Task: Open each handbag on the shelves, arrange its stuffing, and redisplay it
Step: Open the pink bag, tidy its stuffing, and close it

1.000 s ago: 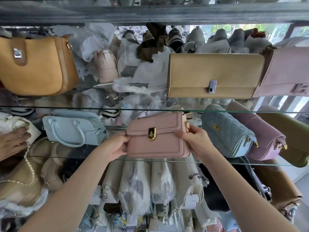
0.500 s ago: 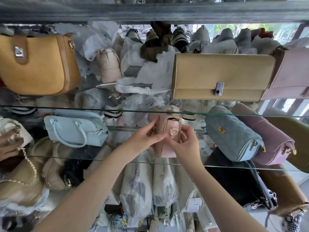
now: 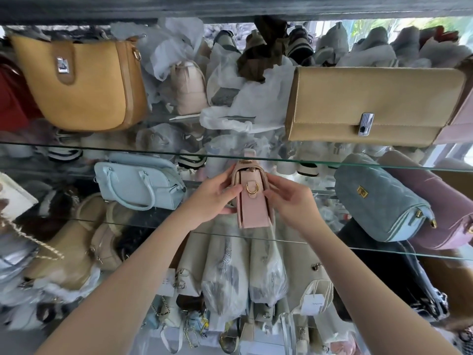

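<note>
— Item?
— Small pink leather handbag [image 3: 252, 210], turned end-on, held between upper glass shelf [image 3: 102, 148] and lower glass shelf [image 3: 384, 251].
— Grips?
— Left grip [image 3: 212, 198] and right grip [image 3: 290, 201], both clamped on its sides.
— Neighbour?
— Pale blue quilted bag [image 3: 376, 198], right.

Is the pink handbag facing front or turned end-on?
End-on: the pink handbag shows its narrow side and gold ring, gripped by left hand and right hand.

Gap between blue handbag [image 3: 139, 181], quilted bag [image 3: 376, 198]; glass shelf [image 3: 76, 147] overhead.
</note>
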